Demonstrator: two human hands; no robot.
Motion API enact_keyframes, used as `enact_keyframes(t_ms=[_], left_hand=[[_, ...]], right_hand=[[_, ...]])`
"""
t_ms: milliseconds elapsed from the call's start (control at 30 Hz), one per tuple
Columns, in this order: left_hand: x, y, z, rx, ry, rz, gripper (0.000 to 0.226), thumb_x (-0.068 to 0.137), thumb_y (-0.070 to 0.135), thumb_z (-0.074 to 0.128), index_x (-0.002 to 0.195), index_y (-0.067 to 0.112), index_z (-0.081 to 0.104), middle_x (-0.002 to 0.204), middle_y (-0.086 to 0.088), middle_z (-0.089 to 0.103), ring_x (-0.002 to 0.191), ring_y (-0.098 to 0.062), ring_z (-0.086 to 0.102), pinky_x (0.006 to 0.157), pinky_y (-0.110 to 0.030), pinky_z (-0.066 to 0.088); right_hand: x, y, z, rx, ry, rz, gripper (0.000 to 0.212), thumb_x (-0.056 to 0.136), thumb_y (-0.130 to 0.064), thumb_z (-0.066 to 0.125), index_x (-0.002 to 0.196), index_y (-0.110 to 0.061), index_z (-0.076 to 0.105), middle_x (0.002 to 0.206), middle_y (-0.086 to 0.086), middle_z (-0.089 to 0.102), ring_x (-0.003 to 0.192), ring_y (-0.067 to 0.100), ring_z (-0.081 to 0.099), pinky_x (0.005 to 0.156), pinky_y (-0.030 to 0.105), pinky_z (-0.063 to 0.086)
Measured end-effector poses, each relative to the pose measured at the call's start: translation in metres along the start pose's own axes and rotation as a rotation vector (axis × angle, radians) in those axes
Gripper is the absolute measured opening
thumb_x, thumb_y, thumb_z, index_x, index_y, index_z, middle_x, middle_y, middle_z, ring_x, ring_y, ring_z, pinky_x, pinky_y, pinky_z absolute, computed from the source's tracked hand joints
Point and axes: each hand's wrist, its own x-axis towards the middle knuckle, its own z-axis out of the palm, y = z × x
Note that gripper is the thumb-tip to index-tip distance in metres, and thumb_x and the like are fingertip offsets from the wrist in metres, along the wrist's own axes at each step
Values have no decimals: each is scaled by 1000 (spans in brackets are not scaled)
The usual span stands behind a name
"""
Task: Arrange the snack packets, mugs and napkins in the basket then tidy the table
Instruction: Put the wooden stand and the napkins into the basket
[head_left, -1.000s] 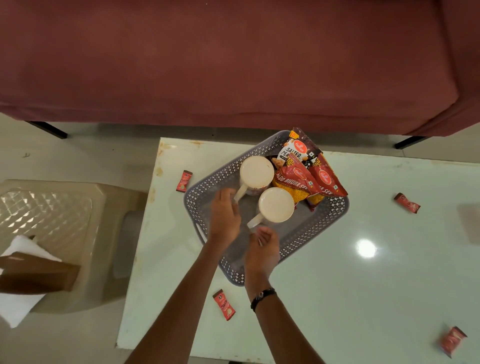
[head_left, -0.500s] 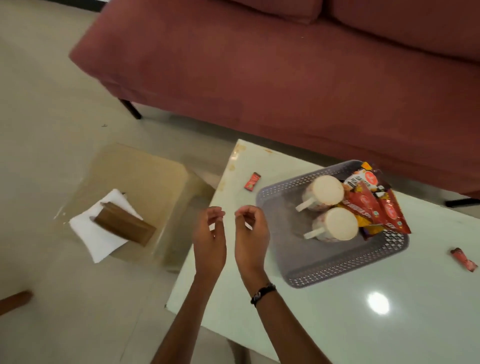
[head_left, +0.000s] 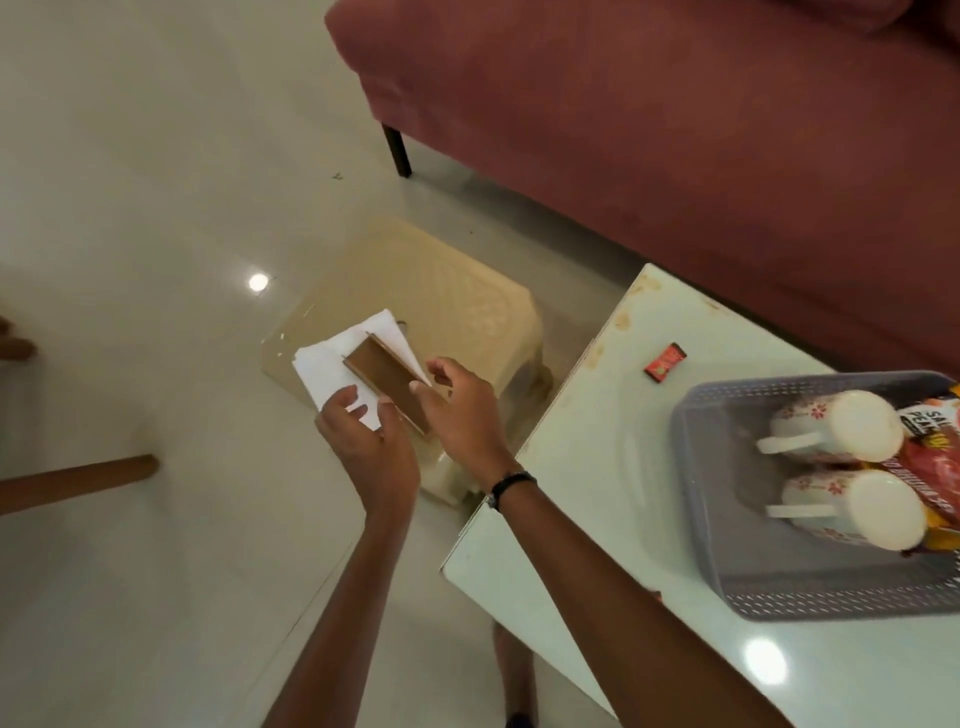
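Both hands reach out over a low beige plastic stool (head_left: 441, 291) standing on the floor beside the desk (head_left: 597, 467). The left hand (head_left: 371, 441) is loosely open with fingers spread, its fingertips on or just above the near edge of the white napkins (head_left: 324, 371); whether it grips them cannot be told. The right hand (head_left: 460, 410) is also open, fingers curled, its fingertips at the near end of the brown wooden block (head_left: 387, 382) lying across the napkins; no firm grasp shows.

To the right of the right hand, the desk's corner lies close by its wrist. Farther right on the desk sits the grey basket (head_left: 737, 587), holding two mugs (head_left: 836, 431) on their sides and snack packets (head_left: 930, 457) behind them. A small red sachet (head_left: 665, 361) lies on the desk beyond the right hand. Left of the left hand the floor (head_left: 156, 208) is open.
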Motion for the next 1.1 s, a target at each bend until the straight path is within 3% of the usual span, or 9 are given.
enact_keyframes(t_ms=[133, 233, 367, 467, 600, 700, 833, 933, 1100], left_hand=[[10, -3, 1, -31, -144, -189, 53, 94, 27, 51, 140, 11, 31, 145, -7, 39, 128, -22, 45, 97, -29, 42], [13, -4, 4, -5, -236, -222, 55, 94, 28, 49, 143, 18, 28, 146, -6, 42, 126, -20, 49, 98, -29, 42], [11, 1, 4, 36, -288, -120, 45, 95, 19, 44, 139, 21, 35, 133, -1, 55, 106, -9, 56, 81, -22, 42], [0, 8, 3, 71, -296, -49, 45, 95, 16, 43, 139, 22, 34, 126, 6, 55, 95, 3, 53, 71, -7, 40], [-38, 23, 9, 88, -360, 66, 46, 97, 18, 46, 141, 21, 34, 124, 8, 55, 102, 1, 52, 83, -13, 42], [-77, 31, 20, 89, -460, 164, 47, 95, 19, 50, 140, 24, 36, 117, 18, 54, 103, 3, 56, 85, -11, 44], [-141, 44, 48, 64, -659, 224, 50, 93, 32, 51, 140, 26, 37, 117, 17, 59, 102, 6, 57, 90, -19, 49], [-191, 55, 75, 57, -808, 245, 49, 94, 34, 49, 140, 27, 35, 123, 6, 63, 107, -5, 60, 94, -22, 48], [-244, 56, 117, 135, -992, 293, 63, 94, 37, 46, 148, 32, 13, 130, 4, 59, 114, -12, 60, 93, -16, 42]], right_hand=[[10, -5, 11, -285, -70, -60, 35, 93, -31, 54, 123, -12, 57, 112, 10, 68, 104, 30, 62, 85, 39, 52], [16, -7, 16, -443, -51, -95, 26, 95, -19, 45, 115, -11, 61, 101, 14, 69, 94, 35, 63, 77, 39, 50], [12, -4, 17, -388, -30, -122, 23, 94, -15, 43, 106, -10, 62, 91, 12, 70, 82, 33, 65, 73, 39, 53], [-3, -1, 8, -263, 30, -146, 21, 94, -17, 45, 104, -12, 62, 88, 9, 72, 78, 30, 66, 72, 40, 56], [-36, 7, -31, -177, 122, -107, 28, 98, -23, 45, 119, -13, 60, 96, 6, 72, 83, 21, 67, 78, 31, 56], [-65, 25, -70, -164, 230, -64, 30, 98, -25, 45, 121, -17, 61, 88, 4, 72, 73, 17, 65, 67, 22, 48], [-105, 68, -135, -244, 429, -14, 26, 98, -21, 47, 116, -16, 65, 84, 3, 73, 68, 19, 65, 61, 27, 49], [-131, 101, -181, -308, 552, 16, 22, 96, -14, 52, 112, -10, 66, 78, 6, 71, 62, 20, 64, 58, 34, 56], [-152, 149, -228, -321, 650, 170, 18, 93, -9, 57, 106, -3, 68, 79, 13, 72, 67, 25, 65, 61, 32, 55]])
